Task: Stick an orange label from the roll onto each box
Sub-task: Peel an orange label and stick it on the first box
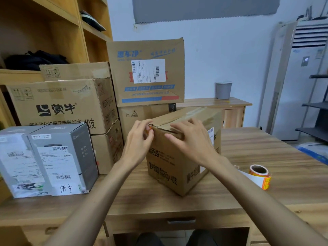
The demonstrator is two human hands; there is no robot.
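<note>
Left hand (140, 139) pinches a small orange label (150, 128) between thumb and fingertips, right at the near top-left corner of the box (168, 166). Only a sliver of orange shows, so I can't tell how much of it is stuck.

Far left: two grey boxes (53, 157) stand on the table (266, 148), with stacked cartons (62, 103) behind them. No orange visible on their facing sides; likely next in line.

Centre: the brown box stands upright on the table, turned corner-on to the camera, top flaps taped shut.

Right hand (188, 137) lies flat, fingers straight and spread over the box's top front edge, gripping nothing. Looks like a brace.

Right: the roll (260, 176) lies on its side on the table, well apart from the box, with a white liner tail trailing off it.

Step in hand, as I judge it: seating the label on the box.
- Lay one edge down first, then wipe across with the thumb so no bubble or crease forms.
- Avoid straddling the corner or the tape seam, where adhesion will be poor. Shift onto flat cardboard.
- Use the right hand's downward pressure so the light box won't slide or tip.
- Press the corners last.
</note>
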